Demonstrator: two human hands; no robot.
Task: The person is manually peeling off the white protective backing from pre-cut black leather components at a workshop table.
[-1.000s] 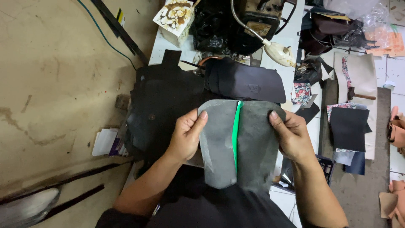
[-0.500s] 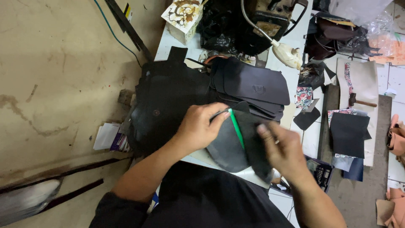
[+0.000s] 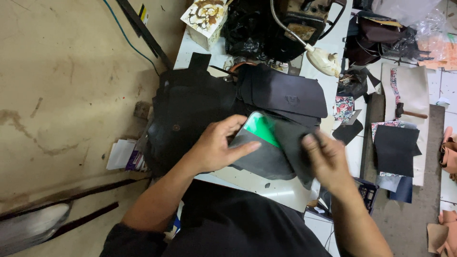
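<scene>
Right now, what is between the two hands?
In the head view, the grey piece with a green strip lies between the left hand and the right hand.

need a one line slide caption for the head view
Both hands, left and right, fold a grey piece with a green strip on a cluttered white table beside stacked black pieces.

We count two hands, the left hand and the right hand, on one grey folded piece with one green strip. We see one lamp and one hammer.
</scene>
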